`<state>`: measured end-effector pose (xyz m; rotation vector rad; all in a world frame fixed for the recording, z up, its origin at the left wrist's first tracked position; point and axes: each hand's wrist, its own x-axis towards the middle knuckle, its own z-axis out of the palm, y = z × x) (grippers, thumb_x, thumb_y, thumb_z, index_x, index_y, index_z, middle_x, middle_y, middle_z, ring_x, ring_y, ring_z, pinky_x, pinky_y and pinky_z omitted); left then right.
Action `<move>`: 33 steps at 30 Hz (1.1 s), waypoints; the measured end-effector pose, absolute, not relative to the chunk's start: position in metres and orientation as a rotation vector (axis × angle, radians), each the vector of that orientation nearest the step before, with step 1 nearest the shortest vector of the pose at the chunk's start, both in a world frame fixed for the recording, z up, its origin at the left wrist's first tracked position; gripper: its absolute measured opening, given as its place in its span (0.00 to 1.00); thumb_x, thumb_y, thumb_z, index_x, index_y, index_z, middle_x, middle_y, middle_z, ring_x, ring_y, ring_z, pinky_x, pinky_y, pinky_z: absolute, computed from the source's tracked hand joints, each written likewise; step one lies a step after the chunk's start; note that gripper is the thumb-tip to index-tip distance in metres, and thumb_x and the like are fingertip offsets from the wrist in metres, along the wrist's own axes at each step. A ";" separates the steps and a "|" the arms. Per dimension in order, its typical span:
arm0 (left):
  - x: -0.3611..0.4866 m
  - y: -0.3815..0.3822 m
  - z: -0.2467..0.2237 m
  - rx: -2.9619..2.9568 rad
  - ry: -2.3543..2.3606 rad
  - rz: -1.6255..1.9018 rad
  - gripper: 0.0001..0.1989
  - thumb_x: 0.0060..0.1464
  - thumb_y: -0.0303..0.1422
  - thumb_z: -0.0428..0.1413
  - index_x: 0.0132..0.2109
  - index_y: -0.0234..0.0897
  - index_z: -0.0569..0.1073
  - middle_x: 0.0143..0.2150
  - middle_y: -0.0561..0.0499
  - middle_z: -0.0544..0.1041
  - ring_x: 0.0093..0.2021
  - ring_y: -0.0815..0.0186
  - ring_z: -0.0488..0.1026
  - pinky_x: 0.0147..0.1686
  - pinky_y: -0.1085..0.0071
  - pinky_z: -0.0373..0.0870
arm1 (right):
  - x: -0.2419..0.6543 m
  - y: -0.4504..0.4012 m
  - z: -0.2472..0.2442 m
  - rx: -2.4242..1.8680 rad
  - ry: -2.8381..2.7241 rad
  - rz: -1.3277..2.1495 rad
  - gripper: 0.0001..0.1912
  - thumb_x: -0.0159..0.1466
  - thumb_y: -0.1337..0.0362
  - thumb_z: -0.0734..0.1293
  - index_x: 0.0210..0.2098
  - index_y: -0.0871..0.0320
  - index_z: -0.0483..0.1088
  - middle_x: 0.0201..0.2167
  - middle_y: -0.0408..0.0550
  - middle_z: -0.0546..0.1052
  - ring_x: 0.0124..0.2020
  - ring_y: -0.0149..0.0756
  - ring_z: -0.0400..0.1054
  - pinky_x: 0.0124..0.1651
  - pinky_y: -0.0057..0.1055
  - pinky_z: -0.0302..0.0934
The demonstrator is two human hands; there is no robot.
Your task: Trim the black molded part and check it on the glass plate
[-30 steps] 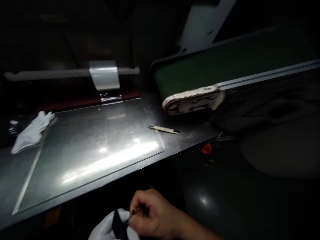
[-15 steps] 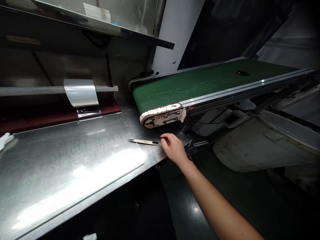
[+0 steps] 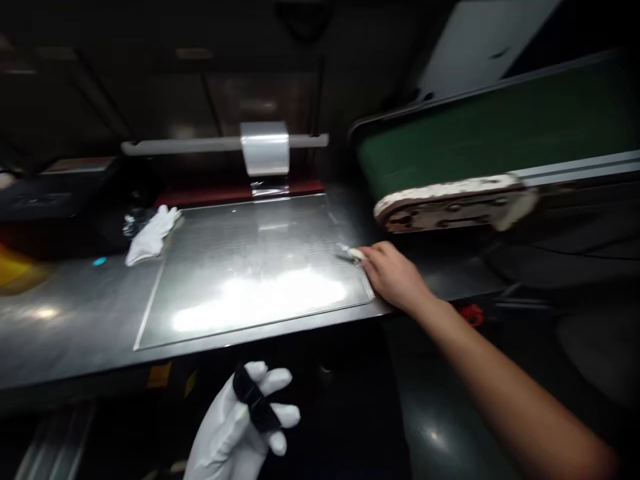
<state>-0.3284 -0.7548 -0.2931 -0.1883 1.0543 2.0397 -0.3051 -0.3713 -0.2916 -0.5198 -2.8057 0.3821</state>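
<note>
Partly hidden knife (image 3: 356,255), pinched in right hand (image 3: 393,275), blurred black piece (image 3: 257,400), gripped in gloved left hand (image 3: 231,427)

A factory workshop: green conveyor belt (image 3: 490,133) beside a metal surface (image 3: 85,333), roll of film (image 3: 266,149) on a rod (image 3: 183,145).

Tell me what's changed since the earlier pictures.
The bare right hand has left the gloved left hand, reached forward to the bench and taken hold of the knife, which was lying untouched at the plate's right edge. Unchanged: the left hand still has the black piece; the loose white glove lies at the plate's left corner.
</note>
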 end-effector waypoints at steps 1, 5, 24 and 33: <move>-0.330 -0.756 -0.294 -0.120 1.008 2.072 0.16 0.62 0.41 0.65 0.56 0.51 0.81 0.58 0.44 0.83 0.41 0.56 0.85 0.30 0.72 0.79 | -0.305 -0.380 -0.292 -0.538 -2.767 0.415 0.24 0.76 0.58 0.58 0.64 0.63 0.72 0.54 0.64 0.74 0.51 0.55 0.72 0.53 0.52 0.69; -0.338 -0.757 -0.299 0.139 0.858 2.125 0.17 0.70 0.38 0.56 0.62 0.45 0.77 0.65 0.38 0.77 0.40 0.59 0.86 0.30 0.77 0.80 | -0.281 -0.435 -0.274 -0.153 -2.736 0.889 0.21 0.78 0.61 0.58 0.68 0.51 0.66 0.46 0.50 0.78 0.44 0.39 0.75 0.50 0.37 0.71; -0.335 -0.757 -0.282 0.142 0.847 1.949 0.27 0.68 0.43 0.59 0.70 0.45 0.68 0.31 0.41 0.85 0.18 0.70 0.76 0.21 0.81 0.70 | -0.268 -0.543 -0.243 0.337 -2.845 1.400 0.18 0.77 0.63 0.63 0.64 0.53 0.72 0.40 0.44 0.80 0.35 0.31 0.74 0.34 0.29 0.65; -0.334 -0.759 -0.283 0.120 0.840 1.883 0.29 0.65 0.45 0.62 0.69 0.43 0.70 0.29 0.42 0.84 0.18 0.69 0.76 0.21 0.81 0.70 | -0.267 -0.533 -0.238 0.439 -2.952 1.375 0.16 0.77 0.63 0.62 0.60 0.51 0.74 0.36 0.41 0.78 0.30 0.28 0.70 0.30 0.29 0.59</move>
